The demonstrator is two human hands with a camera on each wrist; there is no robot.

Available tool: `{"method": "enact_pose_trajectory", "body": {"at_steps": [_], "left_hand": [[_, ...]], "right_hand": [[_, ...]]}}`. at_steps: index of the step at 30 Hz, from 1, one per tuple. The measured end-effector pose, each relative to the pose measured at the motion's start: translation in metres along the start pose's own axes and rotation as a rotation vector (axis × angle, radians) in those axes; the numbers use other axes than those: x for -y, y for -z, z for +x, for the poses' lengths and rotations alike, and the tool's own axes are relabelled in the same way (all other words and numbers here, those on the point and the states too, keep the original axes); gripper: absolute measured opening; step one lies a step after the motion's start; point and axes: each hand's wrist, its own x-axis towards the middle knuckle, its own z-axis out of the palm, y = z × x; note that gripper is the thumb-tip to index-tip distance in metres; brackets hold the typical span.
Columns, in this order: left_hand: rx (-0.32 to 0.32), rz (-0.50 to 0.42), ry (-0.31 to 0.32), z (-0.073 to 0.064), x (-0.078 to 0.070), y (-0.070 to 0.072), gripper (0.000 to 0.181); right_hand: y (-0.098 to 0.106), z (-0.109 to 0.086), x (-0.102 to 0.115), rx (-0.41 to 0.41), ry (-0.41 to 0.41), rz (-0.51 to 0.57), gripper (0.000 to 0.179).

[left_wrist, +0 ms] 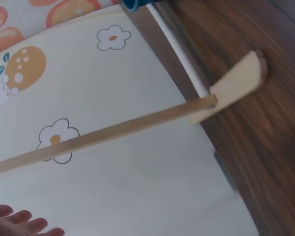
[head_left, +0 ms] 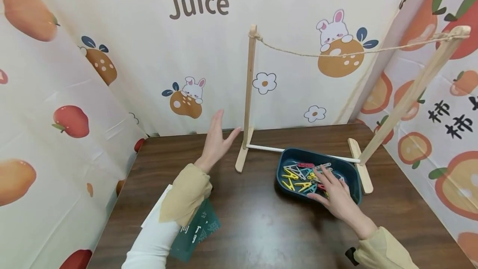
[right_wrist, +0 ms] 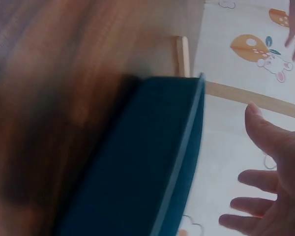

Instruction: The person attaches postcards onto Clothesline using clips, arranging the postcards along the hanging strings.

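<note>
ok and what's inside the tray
Yellow, red, grey and blue clips lie in the tray; whatever is under the right hand or beneath the top clips is covered.

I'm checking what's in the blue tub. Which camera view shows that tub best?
The head view: the tub shows almost whole there, clothespins inside, the right hand covering part. The right wrist view shows mostly a wall and rim, no contents; the left wrist view catches just a sliver at the top edge.
</note>
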Motion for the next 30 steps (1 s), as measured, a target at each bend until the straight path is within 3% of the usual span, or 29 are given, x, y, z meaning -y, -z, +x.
{"method": "enact_pose_trajectory", "body": {"at_steps": [4,14,22,30], "left_hand": [[-0.004,-0.081,0.02,0.013,-0.002,-0.014,0.076],[-0.016,-0.143,0.107,0.039,-0.003,-0.042,0.071],[0.007,-0.138,0.154,0.059,0.0,-0.056,0.07],[0.026,-0.184,0.188,0.07,0.001,-0.058,0.063]], "right_hand": [[-0.014,-0.009,-0.002,-0.021,0.016,-0.003,0.069],[-0.04,-0.024,-0.005,-0.126,0.035,0.007,0.054],[-0.057,-0.028,-0.009,-0.218,0.014,0.029,0.044],[-0.069,-0.026,-0.007,-0.251,-0.048,0.031,0.035]]}}
